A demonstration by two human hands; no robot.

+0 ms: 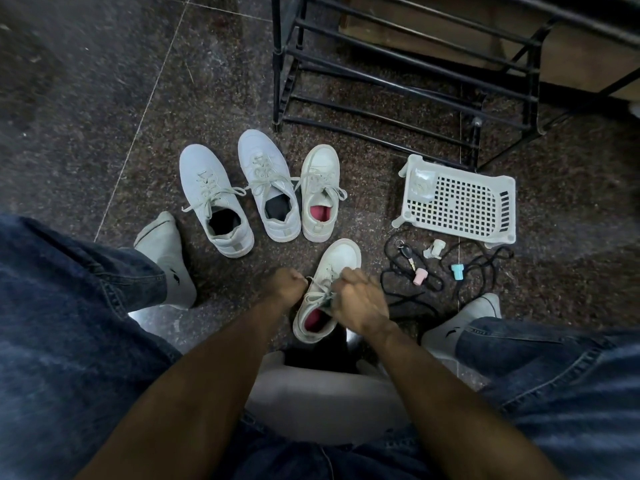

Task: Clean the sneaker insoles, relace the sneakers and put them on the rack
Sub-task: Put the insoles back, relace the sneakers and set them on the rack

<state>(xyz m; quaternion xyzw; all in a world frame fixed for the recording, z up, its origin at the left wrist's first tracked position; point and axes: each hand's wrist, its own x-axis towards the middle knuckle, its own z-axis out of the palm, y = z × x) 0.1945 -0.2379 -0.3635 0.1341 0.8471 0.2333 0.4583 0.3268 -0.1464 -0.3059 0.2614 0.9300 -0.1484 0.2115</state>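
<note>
The floor (104, 98) is dark speckled stone crossed by pale seams. Four sneakers are white: two (214, 199) (268, 183) show black linings, two (320, 192) (327, 292) show pink insoles. The rack (381, 81) is black. The basket (460, 202) is white with a grid of holes. Black laces (415, 289) lie by a pink cap (420, 275) and a light blue cap (458, 271). The jeans (69, 306) are dark blue, the socks (169, 258) grey.

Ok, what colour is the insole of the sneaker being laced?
Pink, seen in the head view inside the heel opening of the sneaker under both hands.
</note>
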